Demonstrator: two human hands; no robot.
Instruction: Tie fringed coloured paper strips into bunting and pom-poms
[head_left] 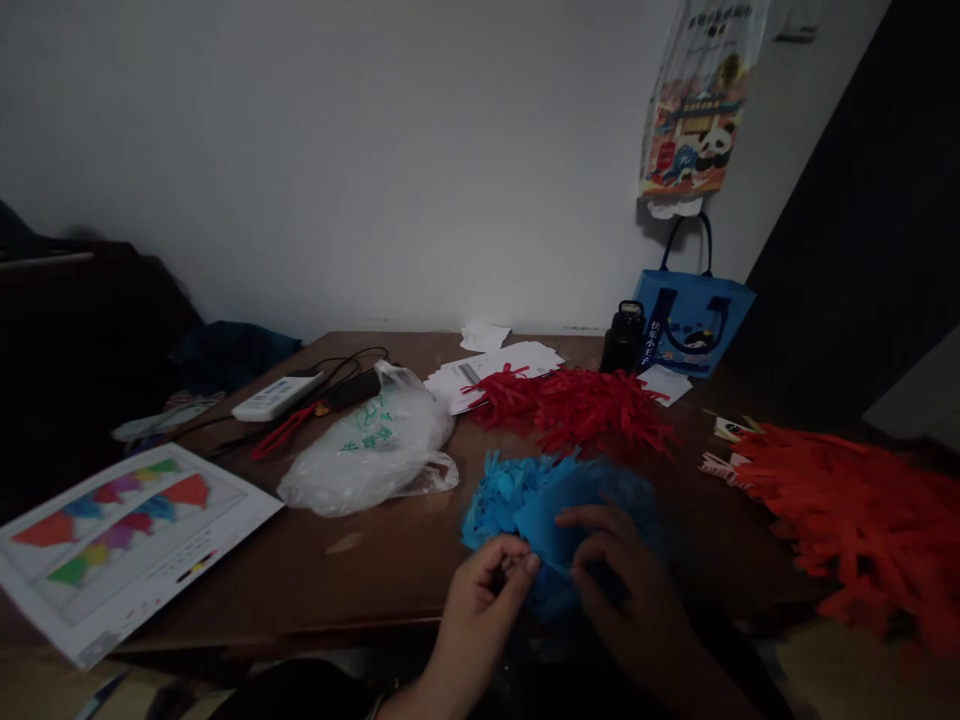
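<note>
A bundle of bright blue fringed strips (499, 495) lies at the table's front, with a smooth blue sheet (551, 512) standing up from it. My left hand (491, 590) pinches the lower left edge of this sheet between thumb and forefinger. At the sheet's right side is my right hand (619, 575), its fingers apart and slightly curled, the fingertips close to the blue material. Whether they touch it I cannot tell, as that side is dark and blurred. Whether the material is paper or thin cloth is unclear.
Behind the blue bundle lie red fringed strips (592, 405) and white papers (487, 370). Orange fringed strips (862, 510) hang over the right edge. Leftward are a plastic bag (375, 450), a power strip (277, 396) and a printed sheet (135, 540). A black bottle (622, 340) stands by a blue tote bag (697, 310).
</note>
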